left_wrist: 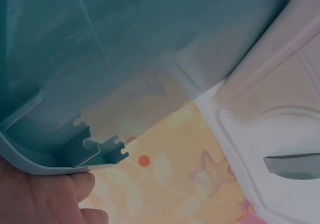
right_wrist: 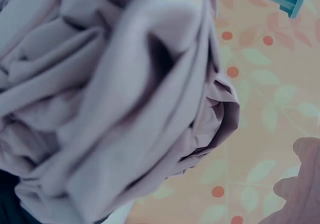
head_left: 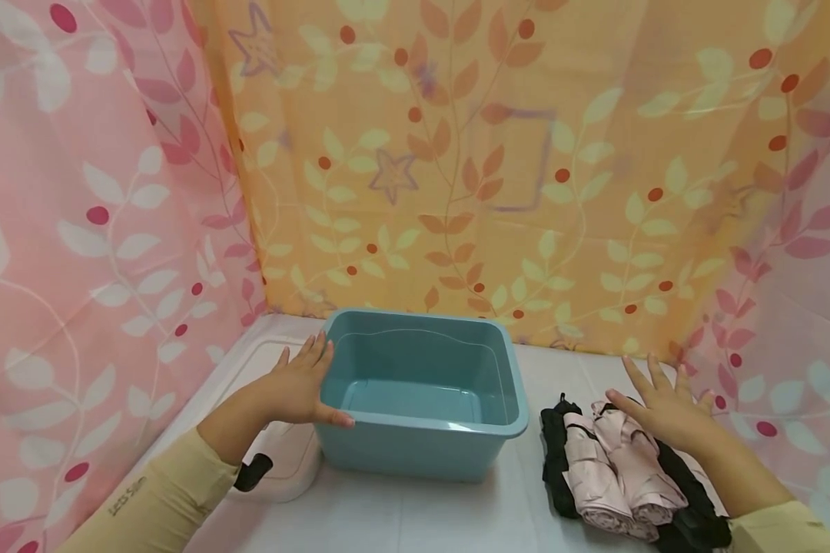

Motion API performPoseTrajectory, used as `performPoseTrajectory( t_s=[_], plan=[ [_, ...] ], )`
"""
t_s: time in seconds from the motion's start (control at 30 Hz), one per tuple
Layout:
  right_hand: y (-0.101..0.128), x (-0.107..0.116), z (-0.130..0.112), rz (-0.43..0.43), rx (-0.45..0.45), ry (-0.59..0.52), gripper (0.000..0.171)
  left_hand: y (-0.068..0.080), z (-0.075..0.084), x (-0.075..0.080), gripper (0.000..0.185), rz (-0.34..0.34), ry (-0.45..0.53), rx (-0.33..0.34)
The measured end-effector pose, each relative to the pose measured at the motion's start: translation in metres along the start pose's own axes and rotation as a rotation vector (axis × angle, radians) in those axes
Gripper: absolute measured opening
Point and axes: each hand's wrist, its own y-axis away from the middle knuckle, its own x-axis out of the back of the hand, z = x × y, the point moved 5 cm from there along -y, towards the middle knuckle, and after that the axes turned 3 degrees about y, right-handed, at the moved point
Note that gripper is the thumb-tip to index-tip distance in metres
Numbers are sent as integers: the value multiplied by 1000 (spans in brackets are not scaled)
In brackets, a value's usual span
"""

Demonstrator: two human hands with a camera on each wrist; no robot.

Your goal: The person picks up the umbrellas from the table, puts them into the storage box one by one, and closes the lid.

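A blue plastic bin [head_left: 415,453] with nothing inside stands upright on the white surface. My left hand [head_left: 297,388] is at its left front corner, fingers stretched along the left rim and thumb over the front rim. In the left wrist view the fingers [left_wrist: 55,196] lie against the bin's rim [left_wrist: 45,170]. My right hand [head_left: 674,407] hovers with spread fingers over a pile of rolled fabric bundles that look like folded umbrellas. Pale pink rolls [head_left: 598,484] lie among black ones [head_left: 559,461]. The right wrist view shows pink folds [right_wrist: 135,109] close up; the right hand holds nothing.
Left of the bin lies a pale, rounded-corner box or lid [head_left: 283,461] with a dark clip [head_left: 252,472], partly behind my left arm. Yellow floral cloth [head_left: 456,192] hangs at the back, pink floral cloth [head_left: 97,269] at the sides. White cloth [head_left: 415,514] covers the surface.
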Motion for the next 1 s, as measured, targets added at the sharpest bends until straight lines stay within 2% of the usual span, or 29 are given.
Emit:
performPoseTrajectory(
  t_s=[0.57,0.67,0.9,1.0],
  plan=[
    [-3,3,-5,12,-2,-6,82,4,0,-2,135,39,7,20],
    [-2,3,-3,24,4,-8,80,4,-1,-3,136,33,9,29],
    [2,7,8,45,3,-43,76,6,3,0,133,52,23,-7],
    [4,8,11,40,0,-55,76,7,3,1,132,45,8,-2]
  ],
)
